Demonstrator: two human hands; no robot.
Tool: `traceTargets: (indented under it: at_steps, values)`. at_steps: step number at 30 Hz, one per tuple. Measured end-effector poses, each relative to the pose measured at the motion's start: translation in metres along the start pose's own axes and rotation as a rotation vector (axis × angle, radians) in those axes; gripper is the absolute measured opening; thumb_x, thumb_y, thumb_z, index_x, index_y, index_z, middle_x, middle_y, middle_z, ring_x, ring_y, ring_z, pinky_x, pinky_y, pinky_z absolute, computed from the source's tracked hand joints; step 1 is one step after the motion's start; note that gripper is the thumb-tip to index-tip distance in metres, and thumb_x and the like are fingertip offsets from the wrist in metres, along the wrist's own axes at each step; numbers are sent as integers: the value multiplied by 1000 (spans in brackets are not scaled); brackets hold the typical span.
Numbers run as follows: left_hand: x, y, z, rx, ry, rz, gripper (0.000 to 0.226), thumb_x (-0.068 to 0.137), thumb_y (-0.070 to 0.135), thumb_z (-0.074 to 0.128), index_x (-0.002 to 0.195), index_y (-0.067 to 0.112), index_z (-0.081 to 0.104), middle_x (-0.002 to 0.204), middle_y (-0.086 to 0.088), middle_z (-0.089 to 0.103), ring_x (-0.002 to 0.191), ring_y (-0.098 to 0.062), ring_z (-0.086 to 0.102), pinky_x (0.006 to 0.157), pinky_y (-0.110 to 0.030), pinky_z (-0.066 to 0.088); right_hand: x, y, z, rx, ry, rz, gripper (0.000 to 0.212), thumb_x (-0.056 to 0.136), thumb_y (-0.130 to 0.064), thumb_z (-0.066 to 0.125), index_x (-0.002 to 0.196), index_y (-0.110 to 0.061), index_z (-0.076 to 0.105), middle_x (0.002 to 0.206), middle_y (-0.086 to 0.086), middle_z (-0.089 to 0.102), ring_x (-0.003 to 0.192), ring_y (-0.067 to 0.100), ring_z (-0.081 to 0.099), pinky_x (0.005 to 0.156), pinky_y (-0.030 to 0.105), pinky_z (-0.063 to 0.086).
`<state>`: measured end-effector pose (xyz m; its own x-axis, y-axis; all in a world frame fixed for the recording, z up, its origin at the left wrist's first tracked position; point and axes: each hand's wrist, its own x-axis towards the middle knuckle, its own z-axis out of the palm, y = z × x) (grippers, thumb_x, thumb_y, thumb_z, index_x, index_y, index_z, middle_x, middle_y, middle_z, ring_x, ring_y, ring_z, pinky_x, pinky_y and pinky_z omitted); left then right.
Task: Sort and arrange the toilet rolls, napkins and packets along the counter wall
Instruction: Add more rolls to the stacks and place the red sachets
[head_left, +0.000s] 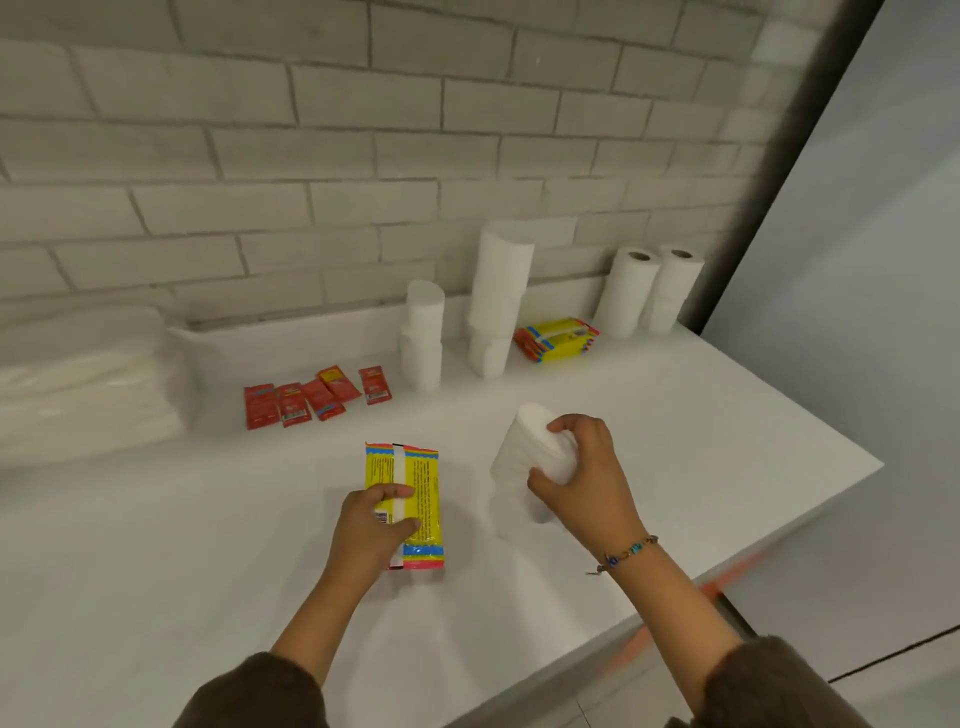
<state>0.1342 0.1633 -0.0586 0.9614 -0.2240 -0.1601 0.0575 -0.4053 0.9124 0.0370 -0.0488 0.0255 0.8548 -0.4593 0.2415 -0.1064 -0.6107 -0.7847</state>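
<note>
Both hands are working near the front of the white worktop (727, 415). The left hand (371, 525) is closing its fingers over a yellow packet (410, 483) that is lying flat on the worktop. The right hand (576, 467) is gripping a white toilet roll (524, 452) from the side — the roll is tilting, and I cannot tell if its lower end is touching the surface. A beaded bracelet (631, 552) is sitting on the right wrist. Further back, five red sachets (314, 397) are lying in a loose row. Beside them, two stacks of toilet rolls (457, 322) are standing near the brick wall (311, 156) — more yellow packets (556, 338) are piled just beside these. Two taller paper rolls (649, 291) are standing in the corner, and wrapped napkins (88, 384) are lying at the far left.
</note>
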Motion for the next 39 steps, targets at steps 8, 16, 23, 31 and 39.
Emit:
traceTargets:
  at_steps: [8,16,23,31,39]
  values:
    - [17,38,59,-5,53,-16,38,72,6,77,83,37,59,114,-6,51,97,-20,58,78,-25,49,109,-13,-29,18,-52,-202,48,68,-15,73,110,-20,49,113,-7,39,95,11,44,70,18,40]
    - [66,37,64,-41,133,-74,38,73,1,75,82,35,60,111,-6,49,92,-17,54,71,-18,46,239,-70,21,58,-80,-383,48,69,-11,70,112,-12,51,117,5,43,97,22,53,77,26,43]
    - [100,43,74,-20,120,-116,37,74,5,74,83,37,60,110,-2,47,95,-17,55,70,-17,48,318,-82,82,-30,-188,-405,49,70,-16,69,114,-14,47,116,4,41,98,28,50,76,31,43]
    - [115,47,76,5,143,-129,37,74,8,74,86,39,57,109,0,48,93,-12,52,63,-4,39,335,-68,124,-120,-284,-426,53,70,-17,70,117,-12,46,118,9,43,99,31,53,78,32,47]
    - [122,52,93,13,169,-141,36,77,7,71,83,41,58,111,-1,50,86,-5,51,66,-5,39,329,-73,94,-185,-200,-533,74,76,-43,68,136,-14,35,133,9,41,111,31,47,87,39,48]
